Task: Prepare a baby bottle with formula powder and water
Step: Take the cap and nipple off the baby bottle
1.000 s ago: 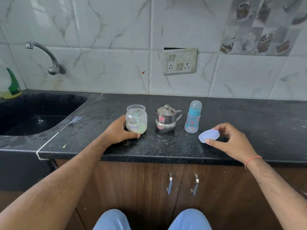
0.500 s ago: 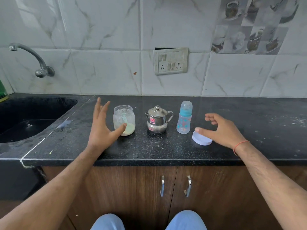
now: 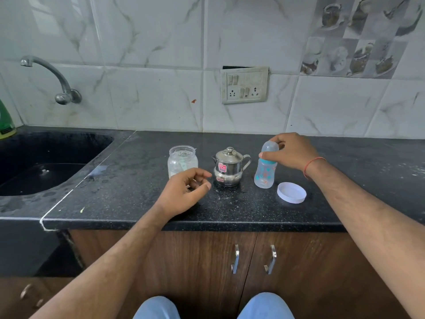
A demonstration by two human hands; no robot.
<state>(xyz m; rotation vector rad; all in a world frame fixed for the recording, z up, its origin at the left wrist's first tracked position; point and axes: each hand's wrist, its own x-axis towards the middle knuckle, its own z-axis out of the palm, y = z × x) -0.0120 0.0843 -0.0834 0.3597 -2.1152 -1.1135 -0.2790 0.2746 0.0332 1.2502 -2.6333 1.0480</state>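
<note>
A clear baby bottle [image 3: 264, 173] with a teal collar and clear cap stands on the black counter [image 3: 128, 203]. My right hand [image 3: 291, 151] grips its cap from the right. A clear plastic jar [image 3: 181, 158] holding pale formula powder stands lidless at the left. Its white lid [image 3: 291, 192] lies flat to the right of the bottle. A small steel lidded pot [image 3: 228, 168] with a spout and handle sits between jar and bottle. My left hand [image 3: 186, 192] hovers in front of the jar, fingers curled loosely, holding nothing.
A black sink [image 3: 46, 164] with a wall tap [image 3: 53, 77] lies at the left. A green bottle [image 3: 5, 122] stands at the far left edge. A switch panel [image 3: 244, 85] is on the tiled wall. Wooden cabinet doors [image 3: 234, 261] are below the counter.
My right hand let go of the white lid, which now lies on the counter, and moved up onto the bottle's cap. My left hand released the jar and drew back in front of it.
</note>
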